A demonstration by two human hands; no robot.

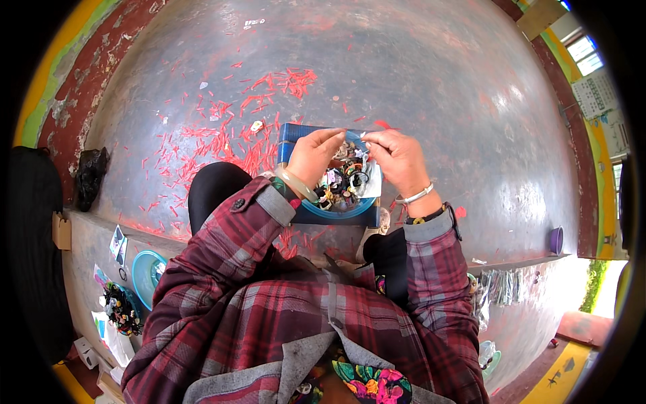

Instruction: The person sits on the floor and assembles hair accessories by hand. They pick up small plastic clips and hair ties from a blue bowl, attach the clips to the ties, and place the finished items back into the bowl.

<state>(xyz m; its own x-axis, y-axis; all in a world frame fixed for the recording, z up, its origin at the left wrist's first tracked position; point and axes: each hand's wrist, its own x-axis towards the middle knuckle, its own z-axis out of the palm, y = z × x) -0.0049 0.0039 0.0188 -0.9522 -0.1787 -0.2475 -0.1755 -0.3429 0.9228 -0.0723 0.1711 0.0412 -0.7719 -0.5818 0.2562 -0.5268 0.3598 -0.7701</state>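
Note:
My left hand [315,159] is closed in a pinch above the left side of a blue basin [340,214]. Opposite it, my right hand [398,160] pinches over the basin's far right edge, thumb against fingers. Whatever lies in the fingertips is too small to make out. Inside the basin is a jumble of dark hair ties [350,183] with small coloured ornaments. A white piece of card or paper [372,186] lies at its right side. Under the basin is a blue, flat-topped stool or box [289,135], set between my knees.
Red scraps [252,145] litter the concrete floor ahead and to the left. By my left side are a turquoise basin [143,277] and a heap of dark hair ties [121,311]. Clear plastic packets [501,288] and a purple cup-like container [556,240] lie to the right.

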